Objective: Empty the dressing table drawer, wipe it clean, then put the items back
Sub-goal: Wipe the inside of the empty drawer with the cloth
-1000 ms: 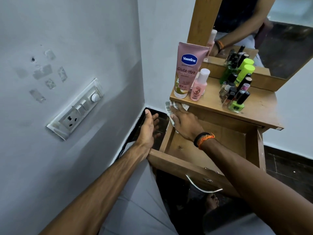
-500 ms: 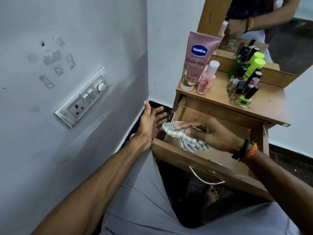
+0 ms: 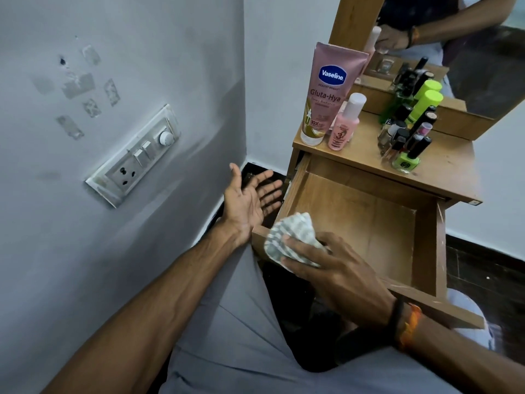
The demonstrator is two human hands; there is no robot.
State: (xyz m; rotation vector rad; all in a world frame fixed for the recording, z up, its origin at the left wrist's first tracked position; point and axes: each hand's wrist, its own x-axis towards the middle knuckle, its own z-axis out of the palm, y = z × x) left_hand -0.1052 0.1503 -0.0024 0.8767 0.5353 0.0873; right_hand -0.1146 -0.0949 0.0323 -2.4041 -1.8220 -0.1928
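Drawer (image 3: 369, 223) pulled out beneath the wooden surface (image 3: 443, 177), bare inside. Right hand (image 3: 335, 268) at the drawer's front left corner, fingers curled round a bunched checked cloth (image 3: 289, 237) pressed on the front rim. Left hand (image 3: 250, 200) just left of the drawer, palm up, fingers spread and straight, holding nothing, apart from the cloth. On the surface: pink tube (image 3: 329, 92) standing cap down at the left edge, small pink bottle (image 3: 345, 123) touching or just beside it, nail polishes (image 3: 409, 143) clustered toward the right near the mirror (image 3: 460, 52). Switch panel (image 3: 133, 155) on the left wall.
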